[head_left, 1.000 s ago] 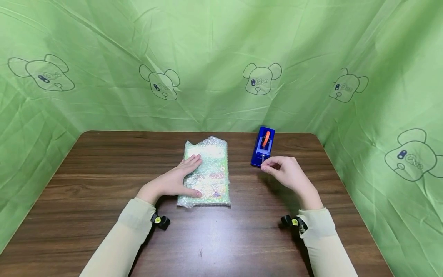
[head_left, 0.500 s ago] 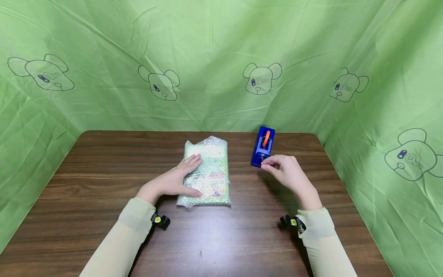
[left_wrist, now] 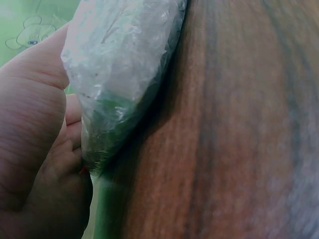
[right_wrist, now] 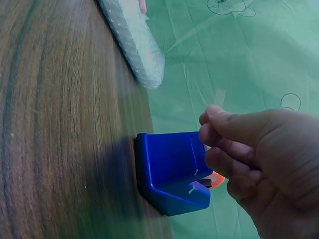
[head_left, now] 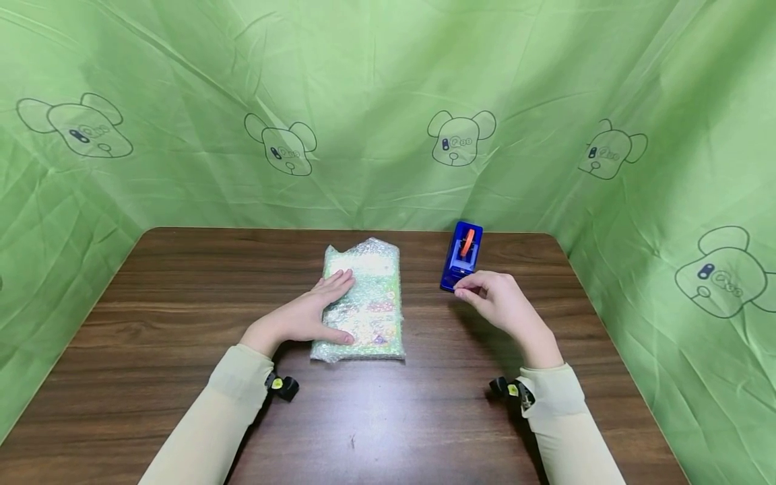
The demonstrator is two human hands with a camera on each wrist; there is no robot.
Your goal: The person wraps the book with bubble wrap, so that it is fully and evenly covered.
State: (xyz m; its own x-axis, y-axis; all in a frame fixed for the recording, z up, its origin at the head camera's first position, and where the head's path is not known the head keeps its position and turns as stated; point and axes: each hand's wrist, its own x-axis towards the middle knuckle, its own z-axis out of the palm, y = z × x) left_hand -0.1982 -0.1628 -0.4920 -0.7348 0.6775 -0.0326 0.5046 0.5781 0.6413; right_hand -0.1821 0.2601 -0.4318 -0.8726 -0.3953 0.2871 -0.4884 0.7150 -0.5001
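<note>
A flat package wrapped in bubble wrap (head_left: 372, 293) lies on the table, with green and coloured print showing through. My left hand (head_left: 306, 313) rests across its left side, fingers and thumb spread over the wrap. In the left wrist view, the bubble wrap (left_wrist: 124, 55) bulges beside the palm. To the right stands a blue tape dispenser (head_left: 455, 273) with an orange core (head_left: 467, 242). Just in front of it, my right hand (head_left: 500, 300) pinches a short piece of clear tape (right_wrist: 220, 97) between thumb and forefinger; its end sticks out past the fingertips in the right wrist view.
The dark wooden table (head_left: 200, 289) is enclosed by a green cloth (head_left: 370, 168) printed with bear-head outlines, hanging behind and at both sides. A black wrist camera (head_left: 281, 387) sits on the left wrist, another on the right.
My right hand has shifted very slightly left. The tape strip seen earlier between the dispenser's front and my fingers no longer shows there in the head view. Left hand and package stay put.
</note>
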